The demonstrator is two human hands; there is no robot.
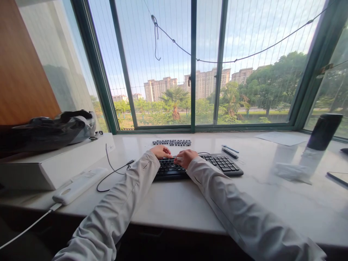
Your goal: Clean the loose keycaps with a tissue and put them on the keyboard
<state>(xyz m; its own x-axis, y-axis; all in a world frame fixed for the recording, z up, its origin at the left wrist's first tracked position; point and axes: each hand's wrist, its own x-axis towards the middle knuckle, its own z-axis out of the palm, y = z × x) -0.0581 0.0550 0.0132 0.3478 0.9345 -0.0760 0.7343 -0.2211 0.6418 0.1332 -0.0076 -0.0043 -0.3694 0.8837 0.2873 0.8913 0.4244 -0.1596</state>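
A black keyboard (pixel 174 175) lies on the white marble-look counter, its number pad at the right end. Over its back left part is my left hand (pixel 161 151), the fingers bent and pressed together toward the keys. Close beside it, my right hand (pixel 186 158) is closed, with fingertips down at the middle of the keyboard. Whatever is between the fingertips of either hand is too small or hidden. Behind the keyboard, loose black keycaps (pixel 172 142) lie in rows on the counter.
Right of the hands lie a dark pen-like tool (pixel 230 152) and a thin blue one (pixel 230 149). Farther right are a clear plastic bag (pixel 292 172), a paper sheet (pixel 281 138) and a black cylinder (pixel 324 132). At left, a power strip (pixel 78 185), black cable (pixel 106 190) and white box (pixel 59 165).
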